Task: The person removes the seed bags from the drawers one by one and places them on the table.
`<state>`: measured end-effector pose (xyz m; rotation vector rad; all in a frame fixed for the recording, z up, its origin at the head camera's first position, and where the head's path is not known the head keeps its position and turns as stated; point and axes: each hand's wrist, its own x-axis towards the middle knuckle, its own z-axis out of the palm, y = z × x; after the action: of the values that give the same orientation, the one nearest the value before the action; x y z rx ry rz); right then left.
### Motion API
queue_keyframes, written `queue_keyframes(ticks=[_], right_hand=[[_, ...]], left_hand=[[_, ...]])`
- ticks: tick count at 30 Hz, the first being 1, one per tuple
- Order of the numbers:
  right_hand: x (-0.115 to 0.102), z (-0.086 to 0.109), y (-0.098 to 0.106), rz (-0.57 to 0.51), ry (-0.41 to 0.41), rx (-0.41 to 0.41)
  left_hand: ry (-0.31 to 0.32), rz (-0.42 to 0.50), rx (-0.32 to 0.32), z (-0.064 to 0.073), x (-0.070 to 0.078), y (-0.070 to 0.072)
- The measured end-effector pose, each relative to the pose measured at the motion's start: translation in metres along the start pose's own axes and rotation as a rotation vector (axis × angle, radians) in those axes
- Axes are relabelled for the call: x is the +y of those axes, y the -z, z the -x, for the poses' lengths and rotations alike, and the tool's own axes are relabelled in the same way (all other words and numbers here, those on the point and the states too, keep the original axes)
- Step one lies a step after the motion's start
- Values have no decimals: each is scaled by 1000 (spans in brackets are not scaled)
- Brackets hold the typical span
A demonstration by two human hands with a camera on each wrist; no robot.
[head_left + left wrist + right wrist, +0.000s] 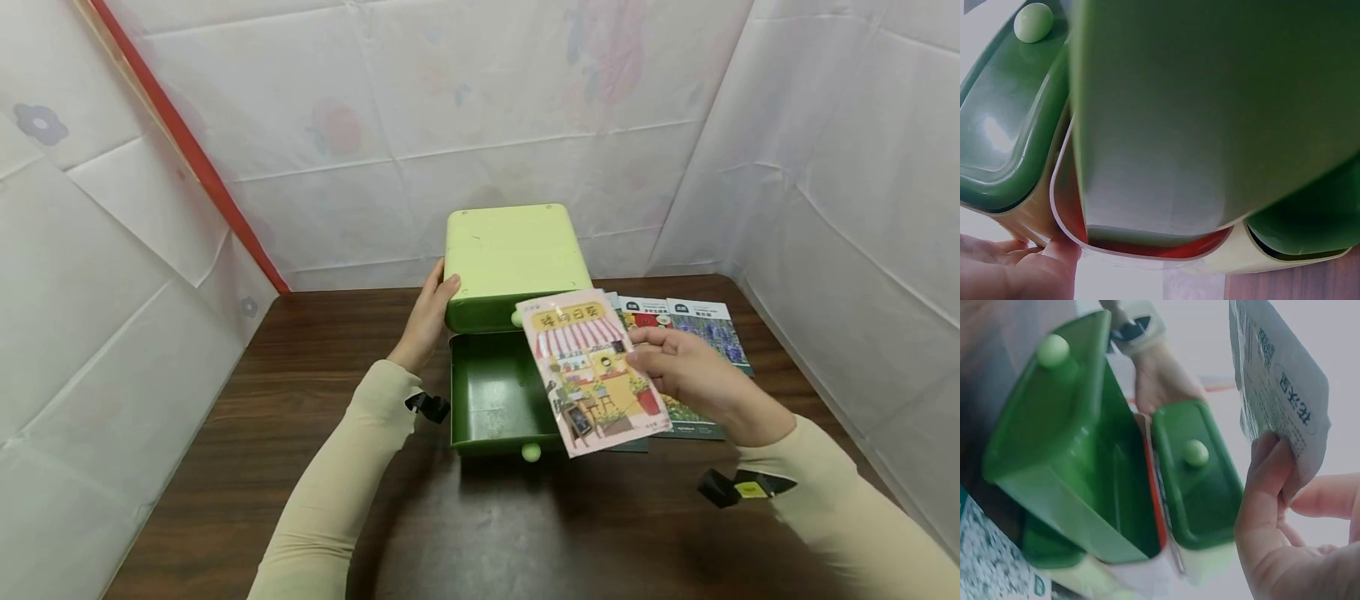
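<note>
A small light-green drawer cabinet (517, 246) stands toward the back of the table. Its lower dark-green drawer (487, 446) is pulled well out, and its inside shows bare green plastic. The upper green drawer (1200, 494) sits closed. My left hand (427, 321) rests against the cabinet's left side, thumb near the top front edge. Between thumb and fingers, my right hand (686, 375) pinches the right edge of a pink seed packet (592, 375) printed with a striped-awning shopfront. The packet is tilted and overlaps the drawer's right side in the head view.
Several flower-picture packets, one with purple blooms (708, 329) and one with red (647, 308), lie right of the cabinet, partly behind my right hand. White patterned sheeting (375, 125) walls the dark wooden table (300, 467) at back and sides.
</note>
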<state>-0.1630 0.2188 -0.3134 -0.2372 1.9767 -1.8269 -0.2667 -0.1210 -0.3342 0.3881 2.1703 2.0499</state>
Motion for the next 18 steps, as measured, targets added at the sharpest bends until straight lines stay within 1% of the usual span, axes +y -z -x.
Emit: queue_keyframes(ticks=[4, 6, 8, 12, 14, 16, 18], right_hand=[[3, 8, 21, -65, 91, 36], [7, 11, 32, -97, 117, 74], [11, 15, 44, -135, 126, 131], [21, 19, 66, -213, 94, 265], [27, 20, 76, -234, 61, 325], [35, 21, 86, -253, 28, 379], [43, 20, 96, -268, -2, 414]], left_hand=[[9, 11, -6, 1, 0, 0], [11, 19, -9, 1, -1, 0], [10, 24, -8, 0, -3, 1], [6, 34, -2, -8, -15, 4], [-3, 37, 3, -12, -22, 6], [-7, 43, 7, -13, -26, 7], [-8, 44, 10, -13, -27, 7]])
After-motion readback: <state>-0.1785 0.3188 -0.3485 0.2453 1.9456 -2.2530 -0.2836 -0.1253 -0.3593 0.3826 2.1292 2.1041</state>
